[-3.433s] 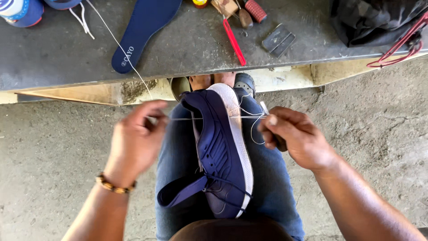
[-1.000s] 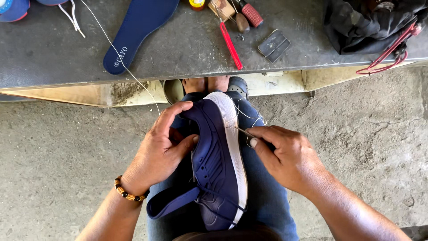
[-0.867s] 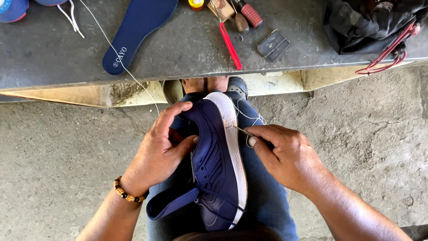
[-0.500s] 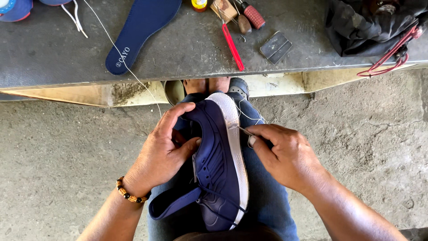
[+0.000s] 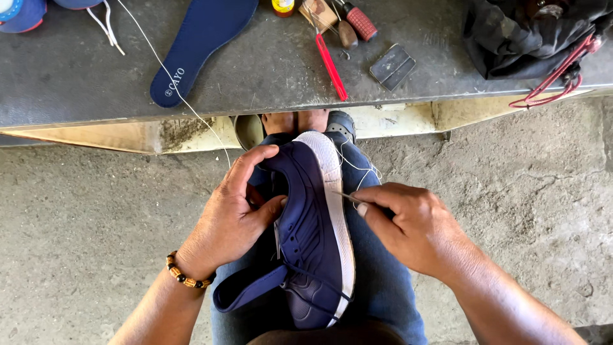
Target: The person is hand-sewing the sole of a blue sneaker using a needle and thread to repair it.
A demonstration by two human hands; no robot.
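Concrete floor (image 5: 96,255) all around, and across the top runs the grey surface (image 5: 268,70), a dark bag (image 5: 530,32) with a red cord on its right end. On that surface lies a long blue insole (image 5: 201,45), with a red-handled tool (image 5: 332,67), a small dark flat block (image 5: 391,65) and brown-handled tools (image 5: 354,22) just right of it. Down the middle, on the person's jeans-clad lap (image 5: 383,281), sits the navy shoe (image 5: 310,243), lying on its side, white sole edge facing right, toe up near the surface. Left hand (image 5: 233,214) wraps the upper, fingers curled over the collar, thumb pressed on the side: that grip is firmly closed on the shoe. Right hand (image 5: 415,227) is pinched tight on a thin needle (image 5: 348,197), tip at the sole edge. White thread (image 5: 172,89) trails up across the surface
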